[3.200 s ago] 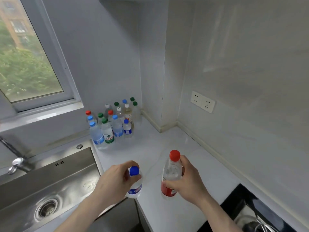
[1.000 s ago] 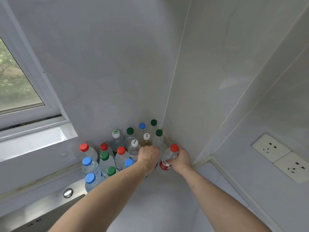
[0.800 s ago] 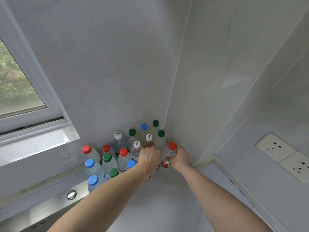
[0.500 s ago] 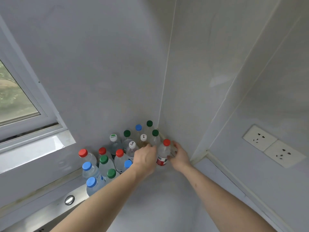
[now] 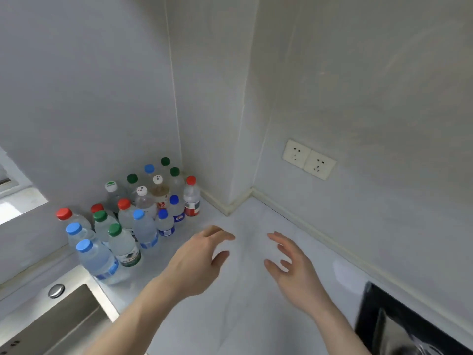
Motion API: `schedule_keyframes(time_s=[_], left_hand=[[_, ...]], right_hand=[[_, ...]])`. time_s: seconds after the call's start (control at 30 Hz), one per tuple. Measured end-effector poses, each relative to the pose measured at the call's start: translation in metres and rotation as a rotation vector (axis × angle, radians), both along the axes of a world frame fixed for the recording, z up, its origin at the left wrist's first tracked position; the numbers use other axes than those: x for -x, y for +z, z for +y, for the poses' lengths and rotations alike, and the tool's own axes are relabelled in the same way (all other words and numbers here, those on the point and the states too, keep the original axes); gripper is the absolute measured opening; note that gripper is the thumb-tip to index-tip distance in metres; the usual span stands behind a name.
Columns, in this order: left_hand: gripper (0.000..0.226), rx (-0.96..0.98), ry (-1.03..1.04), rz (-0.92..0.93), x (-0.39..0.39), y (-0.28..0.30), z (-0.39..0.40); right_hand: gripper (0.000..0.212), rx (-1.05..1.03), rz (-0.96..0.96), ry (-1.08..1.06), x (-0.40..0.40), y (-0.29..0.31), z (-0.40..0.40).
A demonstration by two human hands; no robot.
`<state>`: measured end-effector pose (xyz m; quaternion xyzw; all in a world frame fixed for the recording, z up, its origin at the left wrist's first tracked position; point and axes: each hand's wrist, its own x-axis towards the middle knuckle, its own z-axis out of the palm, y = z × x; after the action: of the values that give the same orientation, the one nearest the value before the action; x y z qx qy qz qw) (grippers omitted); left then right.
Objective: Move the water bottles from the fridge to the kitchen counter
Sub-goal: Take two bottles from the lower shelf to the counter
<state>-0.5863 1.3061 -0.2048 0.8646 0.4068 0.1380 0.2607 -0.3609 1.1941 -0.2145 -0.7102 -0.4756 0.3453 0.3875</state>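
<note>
Clear plastic water bottles [image 5: 143, 221] (red, blue, green, white caps) stand clustered at left-centre on the pale marble counter [image 5: 230, 316]. Left hand [image 5: 197, 260] and right hand [image 5: 291, 267] hover spread, holding nothing.

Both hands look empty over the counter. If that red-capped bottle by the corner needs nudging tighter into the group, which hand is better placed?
Probably the left hand: it is open, and its fingers reach nearer the red-capped bottle than the right hand, also open, which is farther out over the counter.
</note>
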Motion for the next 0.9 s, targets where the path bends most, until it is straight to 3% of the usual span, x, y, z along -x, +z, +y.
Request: schedule_keyframes(time_s=[0.4, 0.9], left_hand=[[0.035, -0.038, -0.578, -0.069, -0.166, 0.039, -0.209], [0.036, -0.102, -1.331, -0.156, -0.299, 0.085, -0.506]], right_hand=[[0.054, -0.006, -0.151, -0.509, -0.074, 0.045, -0.324], [0.055, 0.024, -0.288, -1.157, -0.046, 0.073, -0.646]])
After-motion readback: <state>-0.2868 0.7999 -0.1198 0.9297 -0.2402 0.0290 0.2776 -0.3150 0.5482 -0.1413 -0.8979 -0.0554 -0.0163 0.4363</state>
